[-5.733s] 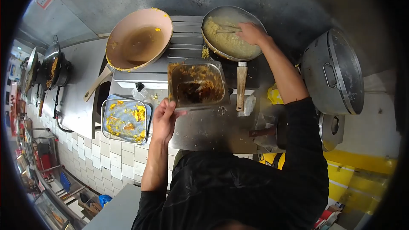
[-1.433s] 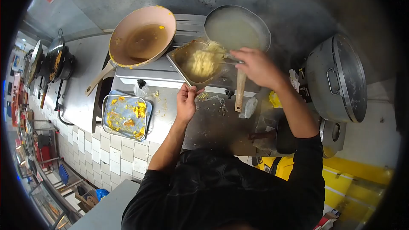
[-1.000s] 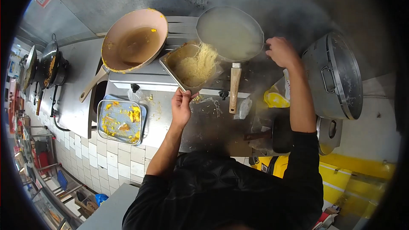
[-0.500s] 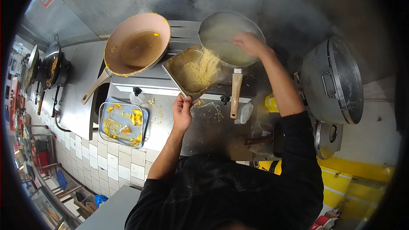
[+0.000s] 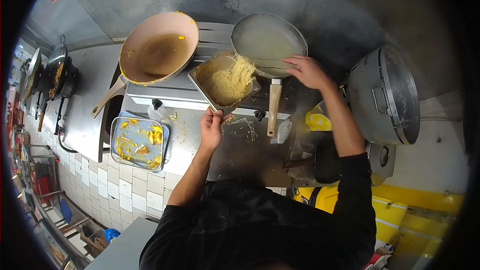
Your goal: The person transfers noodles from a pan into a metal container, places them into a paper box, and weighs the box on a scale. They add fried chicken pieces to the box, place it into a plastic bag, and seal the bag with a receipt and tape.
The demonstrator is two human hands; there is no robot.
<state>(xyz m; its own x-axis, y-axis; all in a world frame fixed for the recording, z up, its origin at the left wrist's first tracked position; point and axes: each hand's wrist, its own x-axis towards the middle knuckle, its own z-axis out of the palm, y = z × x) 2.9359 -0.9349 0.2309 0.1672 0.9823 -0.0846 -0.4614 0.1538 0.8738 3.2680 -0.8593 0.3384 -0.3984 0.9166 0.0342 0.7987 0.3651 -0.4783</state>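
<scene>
My left hand (image 5: 212, 129) grips the near edge of a square metal container (image 5: 197, 81), which is tilted beside the pot on the stove. Yellow noodles (image 5: 230, 82) lie in the container, heaped toward its right corner. My right hand (image 5: 307, 71) is closed on thin chopsticks (image 5: 272, 67), whose tips point left at the noodles. Below these chopsticks is the rim of a saucepan (image 5: 270, 40) of cloudy, steaming liquid. Its wooden handle (image 5: 274, 110) points toward me.
A pink frying pan (image 5: 132, 55) with brownish liquid sits to the left on the stove. Nearer me is a wire-lined tray (image 5: 116, 137) with yellow scraps. A large lidded pot (image 5: 367, 97) stands at the right. Some crumpled plastic (image 5: 282, 131) lies by the saucepan handle.
My right hand has drawn back from over the saucepan toward its near right rim. The noodles hanging at the container's corner now sit more inside it. My left hand keeps its grip.
</scene>
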